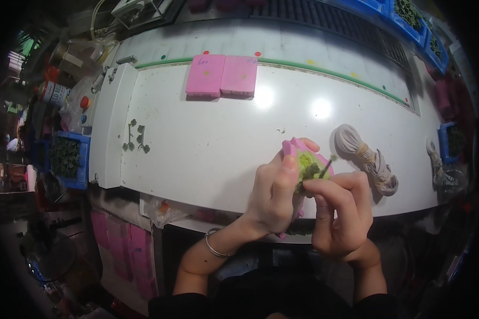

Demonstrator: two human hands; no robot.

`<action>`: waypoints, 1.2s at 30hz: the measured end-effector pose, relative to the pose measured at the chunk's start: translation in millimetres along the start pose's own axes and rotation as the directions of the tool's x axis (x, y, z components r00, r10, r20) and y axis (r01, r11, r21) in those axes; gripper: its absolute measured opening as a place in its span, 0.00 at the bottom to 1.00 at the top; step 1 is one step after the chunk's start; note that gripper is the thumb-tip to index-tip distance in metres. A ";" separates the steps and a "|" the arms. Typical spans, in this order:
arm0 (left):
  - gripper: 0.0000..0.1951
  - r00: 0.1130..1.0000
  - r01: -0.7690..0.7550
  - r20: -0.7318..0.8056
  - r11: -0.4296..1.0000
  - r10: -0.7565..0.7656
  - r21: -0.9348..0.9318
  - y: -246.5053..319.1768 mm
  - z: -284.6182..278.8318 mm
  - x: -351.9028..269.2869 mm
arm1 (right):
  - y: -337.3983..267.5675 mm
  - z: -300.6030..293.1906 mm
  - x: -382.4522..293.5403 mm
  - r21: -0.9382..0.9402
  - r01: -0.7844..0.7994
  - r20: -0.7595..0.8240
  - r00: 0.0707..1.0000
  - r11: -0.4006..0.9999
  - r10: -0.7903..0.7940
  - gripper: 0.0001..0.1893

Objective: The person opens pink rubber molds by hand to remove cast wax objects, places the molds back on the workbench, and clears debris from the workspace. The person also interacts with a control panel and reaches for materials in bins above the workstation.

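My left hand [273,195] is wrapped around a pink rubber mould [289,147], bent so that its yellow-green inner face [304,158] shows. A small dark green branched piece [313,170] sticks out of that face, one thin stem standing up. My right hand [341,211] has its fingertips on the piece at the mould's lower edge; the exact contact is partly hidden by the fingers. Both hands are above the front of the white tabletop [207,151]. To their right lies a bundle of whitish cloth [363,157], tied with bands.
Two pink blocks [205,75] with handwritten marks stand by the green strip [303,67] at the back. Two dark green branched pieces [137,136] lie near the raised left ledge [113,127]. Blue crates [84,159] of green pieces flank the table. Pink blocks [121,247] are stacked lower left.
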State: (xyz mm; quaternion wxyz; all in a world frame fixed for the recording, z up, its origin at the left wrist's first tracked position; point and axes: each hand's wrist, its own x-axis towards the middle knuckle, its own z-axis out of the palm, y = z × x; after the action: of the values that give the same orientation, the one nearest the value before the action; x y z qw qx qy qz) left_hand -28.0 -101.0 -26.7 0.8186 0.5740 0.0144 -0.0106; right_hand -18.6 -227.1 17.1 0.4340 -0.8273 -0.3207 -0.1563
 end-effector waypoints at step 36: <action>0.26 0.996 -0.083 -0.004 0.992 0.084 0.099 3.3 0.2 5.2 | 17.2 -17.3 5.9 0.642 -0.478 0.259 0.871 0.600 0.417 0.03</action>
State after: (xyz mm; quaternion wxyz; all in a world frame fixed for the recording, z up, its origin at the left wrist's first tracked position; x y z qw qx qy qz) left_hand -22.7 -100.1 -23.7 0.7888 0.6141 -0.0068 0.0255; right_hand -2.4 -246.1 19.6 0.7205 -0.6649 -0.1551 0.1217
